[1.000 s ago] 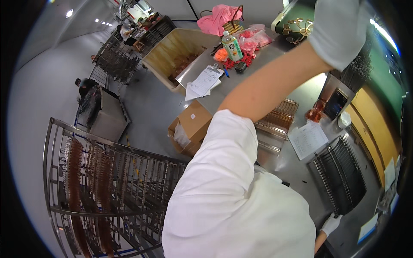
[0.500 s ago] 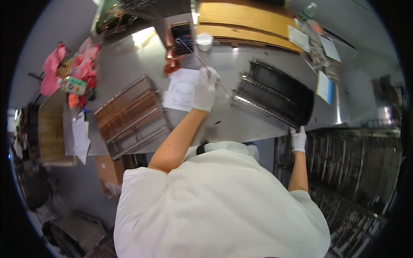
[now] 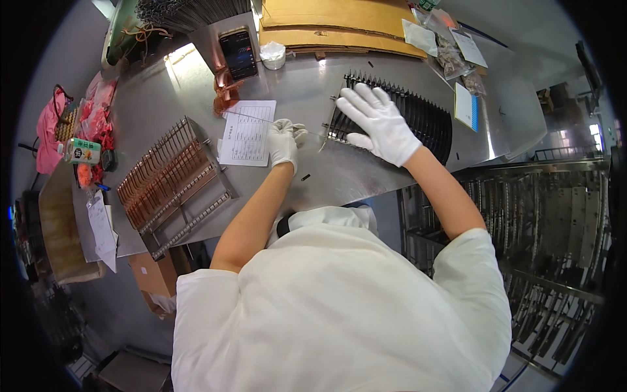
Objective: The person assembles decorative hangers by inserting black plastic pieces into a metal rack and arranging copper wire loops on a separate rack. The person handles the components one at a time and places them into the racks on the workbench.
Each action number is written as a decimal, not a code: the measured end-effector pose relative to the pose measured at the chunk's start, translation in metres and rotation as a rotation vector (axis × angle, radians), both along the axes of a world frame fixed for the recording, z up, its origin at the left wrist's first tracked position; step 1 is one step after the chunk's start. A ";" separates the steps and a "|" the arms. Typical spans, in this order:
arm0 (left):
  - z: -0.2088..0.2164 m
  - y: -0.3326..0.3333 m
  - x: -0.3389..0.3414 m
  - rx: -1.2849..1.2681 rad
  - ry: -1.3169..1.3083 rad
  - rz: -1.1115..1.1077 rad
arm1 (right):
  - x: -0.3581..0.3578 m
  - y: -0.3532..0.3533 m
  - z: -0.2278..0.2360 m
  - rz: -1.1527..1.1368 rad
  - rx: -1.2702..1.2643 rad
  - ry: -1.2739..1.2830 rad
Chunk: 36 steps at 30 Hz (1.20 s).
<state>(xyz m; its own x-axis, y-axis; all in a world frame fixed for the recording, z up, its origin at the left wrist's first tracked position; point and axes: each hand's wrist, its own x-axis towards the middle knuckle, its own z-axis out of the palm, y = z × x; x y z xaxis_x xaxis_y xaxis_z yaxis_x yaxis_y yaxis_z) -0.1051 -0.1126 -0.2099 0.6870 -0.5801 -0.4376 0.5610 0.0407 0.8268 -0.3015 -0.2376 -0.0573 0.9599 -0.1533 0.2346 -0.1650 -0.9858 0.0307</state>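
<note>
My left hand [image 3: 286,140], in a white glove, is closed around a thin metal rod [image 3: 251,117] beside the right edge of a printed form [image 3: 247,137]. The rod slants across the form and sticks out past the hand on the right. My right hand [image 3: 382,125], also gloved, is spread flat over the left part of a black slotted rack [image 3: 424,116]; whether it touches the rack I cannot tell. To the left lies a second rack [image 3: 171,186], metal-framed and filled with several copper-coloured strips.
A phone [image 3: 238,54], a white round container [image 3: 273,55] and copper-coloured foil [image 3: 225,91] lie toward the back of the metal table [image 3: 313,189]. Yellow cardboard [image 3: 339,29] lies behind them. Pink bags [image 3: 98,104] are at left, a notepad [image 3: 466,106] at right. Shelving holding metal parts [image 3: 522,209] stands lower right.
My right hand has gone from the black rack's near right corner to over its left part, fingers spreading. The rod in my left hand lies flatter. The whole view has shifted.
</note>
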 end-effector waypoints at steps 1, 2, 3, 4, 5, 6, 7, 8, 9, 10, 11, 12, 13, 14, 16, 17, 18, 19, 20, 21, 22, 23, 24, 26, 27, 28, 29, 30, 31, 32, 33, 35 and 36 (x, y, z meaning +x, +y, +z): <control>0.002 -0.001 -0.004 -0.002 0.006 -0.011 | 0.001 -0.006 -0.016 0.008 0.001 0.035; 0.004 -0.001 -0.007 -0.003 0.013 -0.017 | 0.004 -0.010 -0.027 0.021 0.005 0.071; 0.006 -0.001 -0.015 -0.030 0.041 -0.022 | 0.006 -0.012 -0.031 0.031 0.000 0.067; 0.008 -0.002 -0.026 -0.057 0.070 -0.029 | 0.006 -0.014 -0.033 0.038 -0.004 0.064; 0.008 -0.001 -0.032 -0.082 0.102 -0.040 | 0.006 -0.014 -0.034 0.041 -0.005 0.064; 0.003 0.000 -0.033 -0.049 0.086 -0.098 | 0.006 -0.014 -0.034 0.044 -0.003 0.065; -0.003 -0.001 -0.033 -0.017 0.071 -0.156 | 0.008 -0.014 -0.033 0.046 0.000 0.067; -0.008 -0.002 -0.034 0.015 0.054 -0.218 | 0.007 -0.014 -0.033 0.045 0.002 0.067; -0.005 0.000 -0.020 0.060 0.142 -0.308 | 0.006 -0.015 -0.034 0.041 0.006 0.063; -0.007 0.002 0.013 0.131 -0.177 -0.522 | 0.005 -0.014 -0.033 0.041 0.008 0.060; -0.009 0.002 0.047 0.195 -0.520 -0.678 | 0.004 -0.013 -0.032 0.039 0.009 0.057; -0.018 0.009 0.087 0.058 -0.089 -0.527 | 0.005 -0.012 -0.029 0.040 0.010 0.049; -0.020 0.011 0.094 0.013 0.094 -0.447 | 0.008 -0.011 -0.029 0.034 0.029 0.056; -0.021 0.011 0.099 -0.029 0.272 -0.359 | 0.009 -0.010 -0.032 0.024 0.039 0.045; -0.014 0.006 0.066 0.048 0.144 -0.356 | 0.011 -0.012 -0.038 0.008 0.055 0.025; -0.008 0.005 0.038 -0.027 0.217 -0.322 | 0.009 -0.014 -0.031 -0.017 0.201 0.053; -0.009 0.012 0.032 -0.011 0.165 -0.413 | 0.004 -0.020 -0.024 -0.011 0.400 -0.034; -0.011 0.018 0.026 0.005 0.113 -0.504 | -0.009 -0.023 -0.012 -0.067 0.382 -0.061; -0.008 0.018 0.032 0.042 0.229 -0.514 | -0.025 -0.026 0.002 -0.117 0.358 -0.087; -0.006 0.017 0.037 0.081 0.345 -0.521 | -0.049 -0.033 0.007 -0.148 0.269 -0.120; -0.011 0.018 0.055 0.151 0.287 -0.504 | -0.072 -0.039 0.014 -0.184 0.179 -0.058; -0.020 0.019 0.072 0.214 0.225 -0.490 | -0.099 -0.041 0.018 -0.196 0.096 0.031; -0.025 0.017 0.078 0.278 0.161 -0.475 | -0.124 -0.043 0.018 -0.208 0.016 0.121; -0.012 0.013 0.053 0.251 -0.312 -0.631 | -0.163 -0.048 -0.003 -0.175 -0.039 0.286; 0.007 0.007 0.024 0.289 -0.471 -0.696 | -0.164 -0.045 -0.011 -0.190 0.006 0.278; 0.018 0.001 0.002 0.325 -0.630 -0.761 | -0.163 -0.044 -0.013 -0.186 0.013 0.257; 0.021 -0.006 -0.013 0.289 -0.698 -0.786 | -0.162 -0.045 -0.014 -0.188 0.017 0.236; 0.025 -0.006 -0.015 0.327 -0.722 -0.823 | -0.163 -0.047 -0.015 -0.190 0.020 0.214; 0.029 -0.001 -0.012 0.364 -0.746 -0.858 | -0.167 -0.048 -0.016 -0.170 0.038 0.187; 0.039 0.003 -0.012 0.399 -0.770 -0.892 | -0.174 -0.049 -0.014 -0.177 0.036 0.170; 0.033 0.009 -0.013 0.358 -0.905 -0.845 | -0.178 -0.050 -0.009 -0.179 0.034 0.156; 0.039 0.015 -0.027 0.446 -1.147 -0.794 | -0.182 -0.050 -0.006 -0.178 0.023 0.108; 0.048 0.014 -0.032 0.495 -1.271 -0.758 | -0.183 -0.046 -0.005 -0.162 0.024 0.114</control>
